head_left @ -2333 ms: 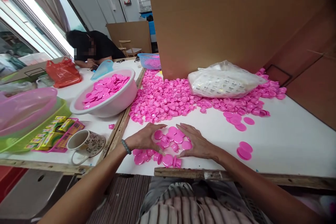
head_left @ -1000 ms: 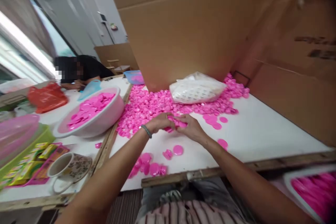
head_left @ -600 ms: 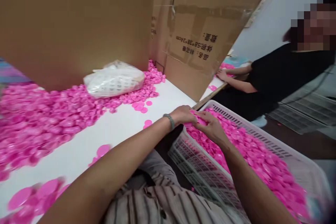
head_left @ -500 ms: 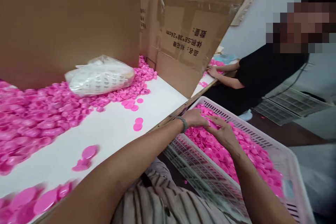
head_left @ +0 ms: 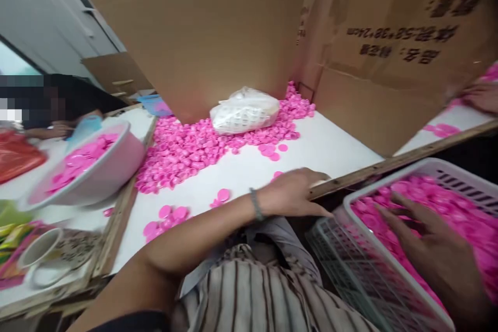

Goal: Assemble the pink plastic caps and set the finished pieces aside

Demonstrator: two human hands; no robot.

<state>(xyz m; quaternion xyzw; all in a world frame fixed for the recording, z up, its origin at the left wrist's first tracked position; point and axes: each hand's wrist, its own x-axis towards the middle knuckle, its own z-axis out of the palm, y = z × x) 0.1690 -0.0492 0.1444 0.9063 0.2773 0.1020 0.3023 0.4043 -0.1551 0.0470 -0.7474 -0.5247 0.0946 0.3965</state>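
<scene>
My left hand [head_left: 291, 192], with a band on its wrist, reaches over the wooden front edge [head_left: 350, 179] of the white table. Its fingers are apart and I see nothing in them. Over the white plastic basket [head_left: 373, 267] is my right hand [head_left: 436, 254], blurred, with spread fingers close to the pink plastic pieces [head_left: 462, 207] that fill it. Whether it touches them I cannot tell. Several flat pink discs [head_left: 181, 213] lie loose on the tabletop, and a heap of small pink cup-shaped pieces [head_left: 187, 145] is behind them.
Tall cardboard panels [head_left: 218, 26] stand at the back. A filled plastic bag [head_left: 245, 111] rests on the heap. To the left are a white basin [head_left: 97, 181] with pink pieces, a mug [head_left: 46, 251] and a co-worker [head_left: 58, 104]. Another person's hand [head_left: 482, 97] shows at right.
My view has swung left, bringing the basin and mug into sight. My left hand has left the basket for the table edge. The hands, close together before, are now apart.
</scene>
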